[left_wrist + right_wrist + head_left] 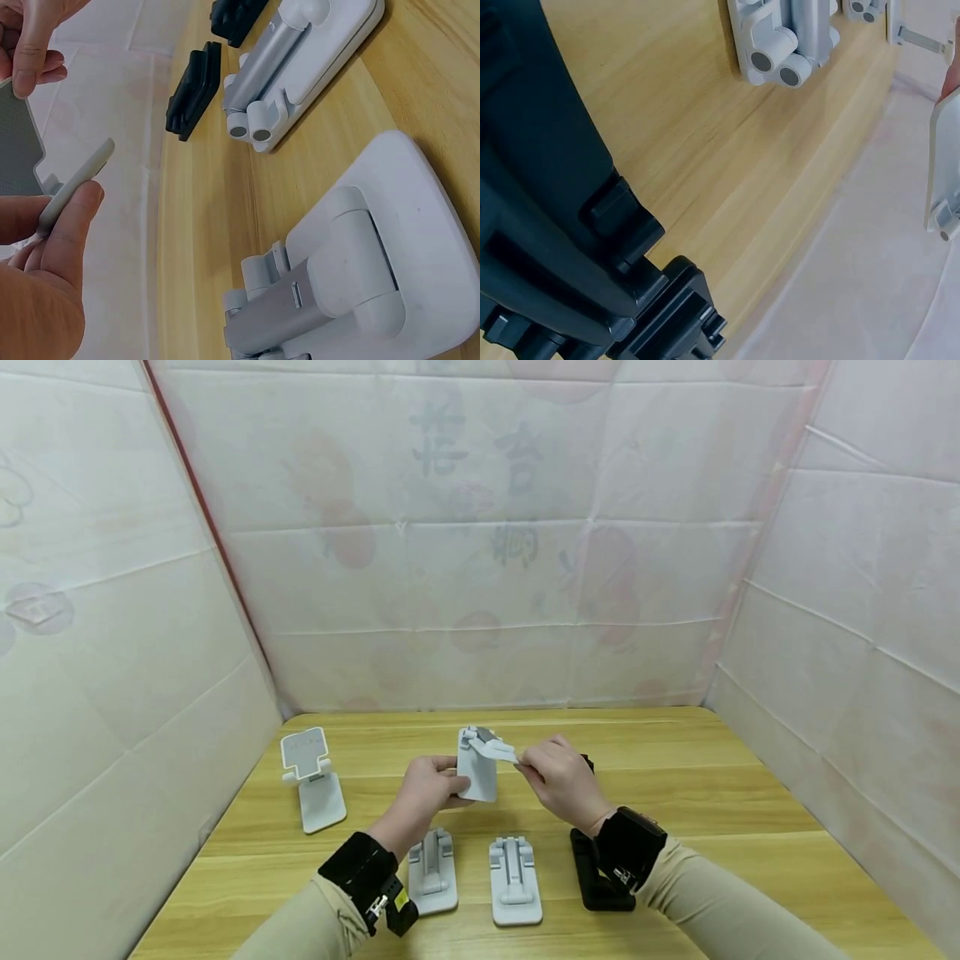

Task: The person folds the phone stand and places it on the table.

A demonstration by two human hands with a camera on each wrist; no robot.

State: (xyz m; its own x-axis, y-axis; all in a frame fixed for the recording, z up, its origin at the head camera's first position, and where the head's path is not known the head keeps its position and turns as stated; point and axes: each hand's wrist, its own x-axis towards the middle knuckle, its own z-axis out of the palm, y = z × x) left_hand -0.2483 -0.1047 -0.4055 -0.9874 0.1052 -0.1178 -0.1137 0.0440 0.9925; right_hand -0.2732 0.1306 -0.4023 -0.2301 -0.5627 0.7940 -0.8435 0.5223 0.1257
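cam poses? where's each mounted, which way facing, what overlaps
Head: on the person's head, looking forward and down at the table; left hand and right hand hold a white stand.
Left wrist: looks past its fingers at the folded white stand.
Right wrist: looks across the black stand; no hand clearly shows.
Shared: folded stands on the table.

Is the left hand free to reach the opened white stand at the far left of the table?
Probably not yet: the left hand grips a white stand, though nothing blocks the opened stand.
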